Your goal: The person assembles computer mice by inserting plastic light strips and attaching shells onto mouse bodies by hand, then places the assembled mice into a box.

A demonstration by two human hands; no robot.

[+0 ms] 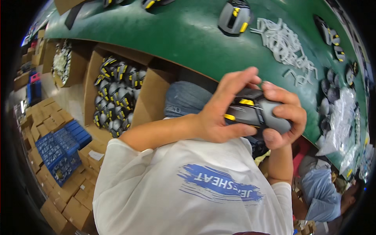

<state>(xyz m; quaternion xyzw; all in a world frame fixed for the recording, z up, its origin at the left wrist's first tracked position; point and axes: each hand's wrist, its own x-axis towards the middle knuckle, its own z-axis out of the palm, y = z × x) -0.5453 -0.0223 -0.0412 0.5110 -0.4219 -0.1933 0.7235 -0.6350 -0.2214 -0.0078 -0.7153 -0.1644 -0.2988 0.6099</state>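
Note:
I hold a curved grey and black plastic shell with yellow accents (276, 115) up in front of my chest, near the table's edge. My right hand (290, 113) wraps around its rounded grey end, with the thumb below and the fingers above. At the other end, my left hand (223, 109) has its thumb along the lower side and its fingers raised over the upper side. The palms hide part of the shell. A similar grey shell (232, 18) lies on the green table (172, 33), and a heap of white plastic strips (280, 43) lies beyond my hands.
An open cardboard box (150, 90) at my left holds many similar shells (115, 92). Clear plastic bags (338, 125) and dark round parts (331, 84) lie at the right. Blue crates (58, 145) and cartons (74, 209) stand on the floor. Another person's blue clothing (323, 192) shows lower right.

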